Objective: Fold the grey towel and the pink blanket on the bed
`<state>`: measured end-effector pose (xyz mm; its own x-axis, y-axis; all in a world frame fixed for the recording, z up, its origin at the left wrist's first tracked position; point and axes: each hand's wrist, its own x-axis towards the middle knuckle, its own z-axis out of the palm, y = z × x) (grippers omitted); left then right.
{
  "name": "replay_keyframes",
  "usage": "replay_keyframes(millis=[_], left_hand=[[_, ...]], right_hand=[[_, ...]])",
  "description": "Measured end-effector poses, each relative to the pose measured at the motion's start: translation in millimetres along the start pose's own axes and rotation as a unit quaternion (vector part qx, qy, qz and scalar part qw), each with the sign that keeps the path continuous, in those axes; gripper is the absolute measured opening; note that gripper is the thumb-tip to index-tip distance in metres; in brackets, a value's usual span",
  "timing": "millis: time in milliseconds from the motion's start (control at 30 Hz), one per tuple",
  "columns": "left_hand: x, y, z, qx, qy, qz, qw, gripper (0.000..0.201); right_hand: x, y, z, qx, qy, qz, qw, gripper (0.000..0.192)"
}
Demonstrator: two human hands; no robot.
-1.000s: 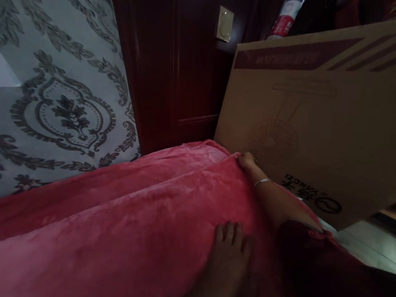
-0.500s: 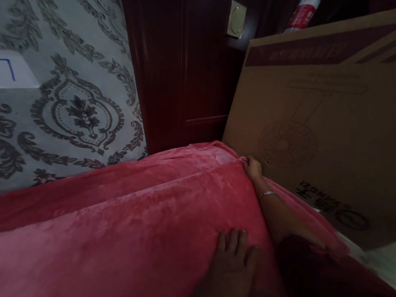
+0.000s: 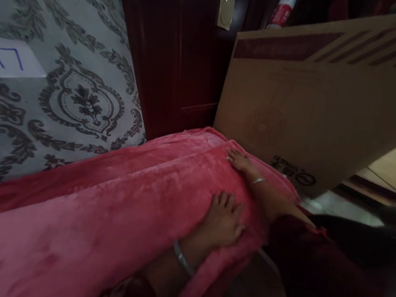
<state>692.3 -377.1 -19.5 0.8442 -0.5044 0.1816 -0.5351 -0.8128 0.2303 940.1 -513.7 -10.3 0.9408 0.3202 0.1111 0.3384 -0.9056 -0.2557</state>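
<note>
Both hands lie on the red blanket point(image 3: 114, 215), which is spread in long soft folds across the view. The left hand point(image 3: 224, 219) rests flat, fingers spread and palm down on the fabric near its front edge, with a silver bangle point(image 3: 183, 259) at the wrist. A second ago only the fingers and back of this hand showed at the bottom of the view; now the whole hand and wrist are visible and it lies farther up the fabric, closer to the other hand. The right hand point(image 3: 240, 162) sits beyond it, at the far corner of the blanket; earlier its fingers were curled over that corner as if pinching it, and now they lie open and flat on top, gripping nothing that can be seen. That reads as a shift from holding the corner to pressing the cloth down. Just past the right hand stands a large cardboard box point(image 3: 313, 113), close to the blanket's far end. Off to the left of both hands is the patterned wallpaper point(image 3: 67, 84), and beyond them a dark wooden door point(image 3: 178, 58).
</note>
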Motion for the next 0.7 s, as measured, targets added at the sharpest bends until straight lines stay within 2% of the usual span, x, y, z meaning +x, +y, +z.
replay_keyframes(millis=[100, 167, 333, 433, 500, 600, 633, 700], left_hand=[[-2, 1, -13.8, -0.015, -0.07, -0.003, 0.997, 0.064], [-11, 3, -25.1, -0.021, -0.115, 0.01, 0.993, 0.061], [-66, 14, -44.4, -0.003, -0.16, 0.025, 0.987, 0.057], [-102, 28, -50.7, 0.027, -0.137, 0.009, 0.99, 0.06], [-120, 37, -54.0, 0.057, -0.1, -0.01, 0.993, 0.05], [-136, 45, -54.9, 0.1, -0.038, -0.058, 0.993, 0.028], [-139, 46, -53.6, 0.107, -0.026, -0.071, 0.991, 0.022], [-144, 47, -48.9, 0.109, -0.021, -0.081, 0.991, 0.018]], right_hand=[[-20, -8, -7, 0.032, 0.006, 0.003, 0.999, 0.051], [-46, -13, -6, 0.058, 0.006, -0.012, 0.998, 0.049], [-146, -13, 3, 0.112, 0.045, -0.021, 0.992, 0.041], [-213, -14, 7, 0.134, 0.1, 0.007, 0.986, 0.041], [-255, -20, 15, 0.161, 0.178, 0.035, 0.97, 0.042], [-306, -38, 34, 0.247, 0.298, 0.066, 0.92, 0.038], [-319, -45, 42, 0.283, 0.316, 0.069, 0.903, 0.035], [-339, -59, 55, 0.349, 0.314, 0.07, 0.88, 0.032]])
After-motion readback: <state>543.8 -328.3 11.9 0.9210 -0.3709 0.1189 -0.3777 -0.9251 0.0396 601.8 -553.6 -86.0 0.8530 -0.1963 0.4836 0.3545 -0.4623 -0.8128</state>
